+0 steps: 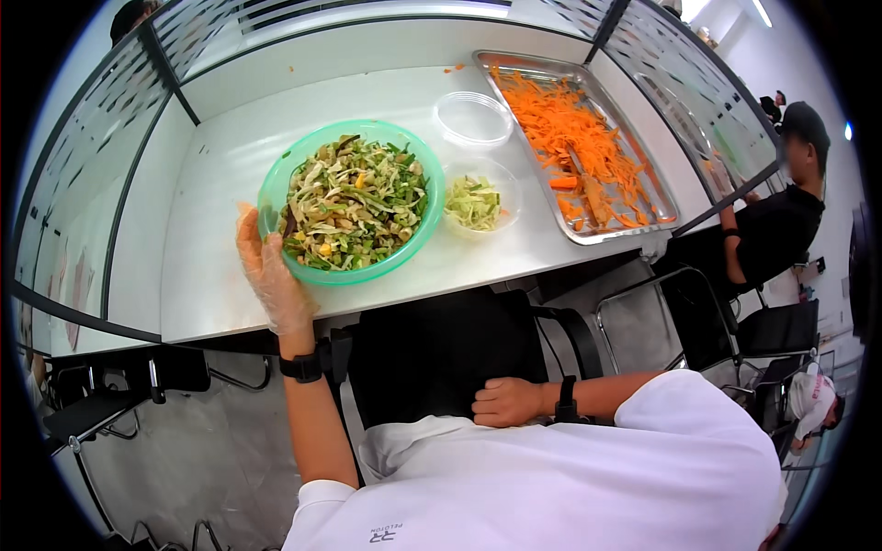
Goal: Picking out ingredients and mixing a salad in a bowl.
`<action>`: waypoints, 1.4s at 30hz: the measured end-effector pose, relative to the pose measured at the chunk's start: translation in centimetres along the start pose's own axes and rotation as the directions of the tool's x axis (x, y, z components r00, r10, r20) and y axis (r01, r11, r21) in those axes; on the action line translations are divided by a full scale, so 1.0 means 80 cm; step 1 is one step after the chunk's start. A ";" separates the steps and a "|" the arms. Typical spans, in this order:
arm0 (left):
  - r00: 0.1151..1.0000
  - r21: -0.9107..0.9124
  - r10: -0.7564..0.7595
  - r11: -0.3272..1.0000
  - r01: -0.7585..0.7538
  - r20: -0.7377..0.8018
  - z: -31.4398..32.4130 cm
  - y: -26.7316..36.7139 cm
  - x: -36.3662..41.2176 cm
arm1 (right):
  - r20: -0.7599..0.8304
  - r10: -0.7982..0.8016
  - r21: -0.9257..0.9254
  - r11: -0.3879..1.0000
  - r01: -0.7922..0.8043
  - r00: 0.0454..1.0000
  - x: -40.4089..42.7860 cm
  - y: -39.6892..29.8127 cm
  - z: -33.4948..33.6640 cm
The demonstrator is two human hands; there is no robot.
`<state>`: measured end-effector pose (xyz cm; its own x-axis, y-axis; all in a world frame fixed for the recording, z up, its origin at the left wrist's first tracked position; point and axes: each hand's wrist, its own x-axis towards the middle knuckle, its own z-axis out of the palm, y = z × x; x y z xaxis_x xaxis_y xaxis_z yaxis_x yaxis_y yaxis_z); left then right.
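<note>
My left hand (271, 282), in a clear plastic glove, grips the near left rim of a green plastic bowl (435, 213). Chopped mixed vegetables (355, 200) with green shreds and yellow bits fill the bowl. My right hand (508, 402) is bare and closed in a fist on my lap, with nothing seen in it. Right of the bowl stands a small clear tub (511, 206) with shredded pale green cabbage (473, 204). A round clear plastic lid or tub (473, 118) lies behind it. A metal tray (617, 235) holds shredded carrot (568, 117), a carrot piece (563, 183) and a knife or peeler-like tool (591, 194).
Partition panels (386, 48) enclose the white table (213, 206) at the back and sides. A person in black (775, 220) is beyond the right panel. Black chairs (778, 334) stand at the right, others at the lower left. Carrot scraps lie near the back wall.
</note>
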<state>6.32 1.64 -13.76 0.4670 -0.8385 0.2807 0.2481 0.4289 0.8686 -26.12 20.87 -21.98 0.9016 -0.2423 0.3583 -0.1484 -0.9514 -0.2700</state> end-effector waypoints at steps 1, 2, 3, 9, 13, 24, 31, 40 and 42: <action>1.000 0.065 0.031 0.997 -0.031 0.002 -0.001 -0.001 0.001 | 0.000 -0.005 0.004 1.000 0.005 1.000 0.002 0.002 0.001; 0.998 0.131 0.061 0.990 -0.061 0.005 -0.003 -0.001 0.001 | 0.016 -0.004 0.020 1.000 0.004 1.000 0.001 0.002 0.002; 0.998 0.115 0.053 0.992 -0.056 0.026 -0.003 -0.002 -0.001 | 0.031 -0.002 0.031 1.000 0.001 1.000 0.000 0.006 0.002; 1.000 0.084 0.000 0.996 0.001 -0.014 0.009 0.012 -0.004 | 0.055 -0.011 0.066 0.998 0.007 0.998 -0.007 0.007 0.006; 1.000 0.042 -0.004 0.999 0.005 -0.020 0.001 0.008 -0.001 | 0.081 -0.009 0.086 0.996 0.002 0.997 -0.007 0.007 0.003; 0.999 0.036 -0.032 0.999 0.033 -0.016 0.009 0.019 -0.009 | 0.151 -0.020 0.140 0.990 -0.001 0.988 -0.021 0.011 0.015; 0.989 0.233 0.112 0.969 -0.087 -0.096 -0.007 0.027 0.004 | 0.113 0.098 0.357 0.925 -0.133 0.989 -0.063 0.009 0.057; 0.717 0.725 -0.140 0.251 -0.642 0.683 0.033 0.122 0.107 | 0.057 0.045 0.280 0.958 -0.059 0.997 -0.072 0.014 0.052; 0.680 0.711 -0.212 0.268 -0.650 0.701 0.037 0.115 0.117 | 0.091 0.074 0.246 0.965 -0.095 0.993 -0.079 0.006 0.062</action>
<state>10.46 -3.25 -1.89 -0.3303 -0.8973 0.2929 -0.8408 0.4207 0.3406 -29.92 22.87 -28.81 0.9212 -0.2941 0.2547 -0.1286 -0.8479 -0.5143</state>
